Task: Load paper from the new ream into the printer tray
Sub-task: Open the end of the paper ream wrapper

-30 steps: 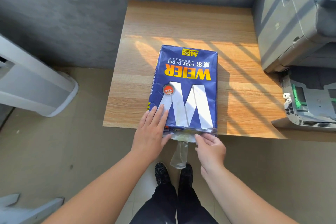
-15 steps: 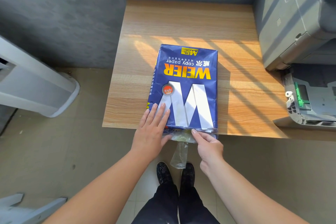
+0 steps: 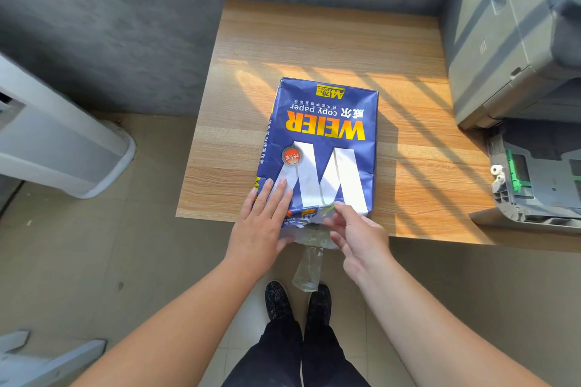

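blue paper ream [image 3: 323, 148] flat on table [image 3: 418, 166], near edge | left hand [image 3: 262, 220] spread, pressing ream corner | right hand [image 3: 356, 234] fingers loosely apart at torn wrapper end, grip unclear | printer tray [image 3: 534, 179] pulled out at right

office or print corner: grey printer [image 3: 515, 31] with its paper tray [image 3: 534, 179] pulled out, a wrapped ream of copy paper [image 3: 327, 135] on a wood-grain tabletop [image 3: 314, 38], grey wall [image 3: 125, 9], tiled floor [image 3: 94, 261], pale grey machine [image 3: 56, 141] standing at left.
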